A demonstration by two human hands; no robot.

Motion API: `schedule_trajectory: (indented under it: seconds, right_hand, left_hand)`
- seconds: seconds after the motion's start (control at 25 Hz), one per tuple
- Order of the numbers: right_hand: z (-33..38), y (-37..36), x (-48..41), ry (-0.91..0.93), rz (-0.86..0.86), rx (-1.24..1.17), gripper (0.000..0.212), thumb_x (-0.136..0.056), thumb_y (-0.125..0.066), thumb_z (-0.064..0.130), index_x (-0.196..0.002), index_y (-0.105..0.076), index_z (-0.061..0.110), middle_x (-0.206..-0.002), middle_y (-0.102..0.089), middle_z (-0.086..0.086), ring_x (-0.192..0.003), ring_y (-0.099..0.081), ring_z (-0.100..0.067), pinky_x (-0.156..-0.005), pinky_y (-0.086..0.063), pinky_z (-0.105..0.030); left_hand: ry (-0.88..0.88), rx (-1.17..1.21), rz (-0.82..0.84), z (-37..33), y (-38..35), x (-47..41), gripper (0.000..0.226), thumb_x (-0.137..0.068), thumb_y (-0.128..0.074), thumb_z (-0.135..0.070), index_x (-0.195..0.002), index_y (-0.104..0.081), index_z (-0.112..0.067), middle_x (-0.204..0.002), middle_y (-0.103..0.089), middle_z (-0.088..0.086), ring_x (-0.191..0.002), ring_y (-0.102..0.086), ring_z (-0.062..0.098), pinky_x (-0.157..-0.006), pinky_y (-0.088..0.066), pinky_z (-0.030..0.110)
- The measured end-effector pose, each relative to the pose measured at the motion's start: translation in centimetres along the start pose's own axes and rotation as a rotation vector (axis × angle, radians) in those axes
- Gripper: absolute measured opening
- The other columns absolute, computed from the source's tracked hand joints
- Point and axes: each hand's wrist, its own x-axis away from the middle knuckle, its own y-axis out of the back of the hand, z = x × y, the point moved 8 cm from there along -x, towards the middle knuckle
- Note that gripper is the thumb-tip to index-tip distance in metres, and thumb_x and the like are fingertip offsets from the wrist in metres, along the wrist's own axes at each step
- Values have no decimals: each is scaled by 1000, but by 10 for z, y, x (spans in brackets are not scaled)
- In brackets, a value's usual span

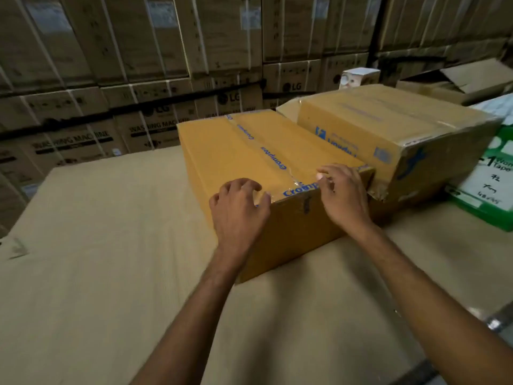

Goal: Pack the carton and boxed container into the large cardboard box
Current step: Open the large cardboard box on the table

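A large yellow-brown cardboard box (244,151) lies on the cardboard-covered work surface (97,245), its top flaps closed and sealed with clear tape printed in blue. My left hand (238,209) rests on the box's near top edge with curled fingers, left of the tape strip. My right hand (341,193) sits on the same edge to the right of the strip, its fingertips at the wrinkled end of the tape. A second taped cardboard box (388,129) stands directly behind and to the right, touching the first. A small white printed boxed container (358,76) stands behind that.
A green and white carton (488,184) with handwriting sits at the right edge. An open cardboard box (466,79) is at the far right back. Stacked washing-machine cartons (138,65) form a wall behind the surface.
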Motion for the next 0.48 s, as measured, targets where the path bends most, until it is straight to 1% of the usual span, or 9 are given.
schedule_trajectory:
  seconds: [0.04, 0.08, 0.16, 0.24, 0.32, 0.4, 0.48]
  right_hand:
    - [-13, -9, -15, -2, 75, 74, 34, -104, -57, 31, -132, -68, 14, -141, -62, -9, -131, -50, -34, -110, -36, -40]
    - [-22, -17, -26, -45, 179, 174, 42, -104, -56, 37, -140, -63, 15, -149, -56, -10, -139, -44, -34, -115, -33, -43]
    - [-50, -30, -51, -124, 313, 284, 56, -103, -50, 53, -149, -54, 21, -160, -43, -12, -148, -34, -33, -121, -25, -48]
    - [-68, -37, -67, -185, 360, 342, 67, -100, -42, 67, -152, -50, 26, -164, -37, -13, -150, -31, -34, -123, -20, -51]
    - [-81, -41, -76, -223, 385, 355, 73, -97, -38, 74, -154, -46, 29, -166, -33, -14, -151, -30, -36, -122, -19, -52]
    - [-85, -43, -82, -256, 406, 352, 76, -95, -40, 77, -154, -46, 30, -167, -32, -13, -151, -29, -36, -120, -19, -53]
    - [-81, -42, -85, -276, 393, 338, 79, -89, -48, 79, -151, -51, 30, -162, -39, -12, -147, -33, -36, -118, -23, -53]
  left_hand:
    - [24, -43, 88, 4, -14, -8, 42, -97, -50, -56, -124, -67, -30, -138, -61, -6, -132, -49, 22, -103, -38, 45]
    - [59, -105, 152, 6, -25, -12, 49, -98, -46, -60, -131, -63, -29, -145, -55, -3, -138, -43, 24, -108, -33, 49]
    - [113, -169, 220, 16, -44, -20, 58, -99, -36, -66, -140, -56, -31, -152, -48, -3, -144, -36, 25, -112, -27, 51]
    - [111, -220, 199, 19, -49, -21, 62, -98, -29, -71, -144, -51, -36, -157, -44, -6, -146, -34, 24, -114, -25, 53]
    - [137, -247, 198, 24, -50, -19, 65, -97, -25, -74, -146, -48, -39, -159, -40, -8, -148, -31, 22, -114, -24, 56]
    - [205, -240, 232, 31, -51, -20, 68, -96, -23, -77, -148, -44, -40, -162, -35, -8, -151, -25, 22, -113, -23, 62]
    - [263, -215, 259, 38, -47, -20, 71, -94, -24, -80, -150, -41, -41, -164, -30, -6, -153, -19, 23, -112, -25, 65]
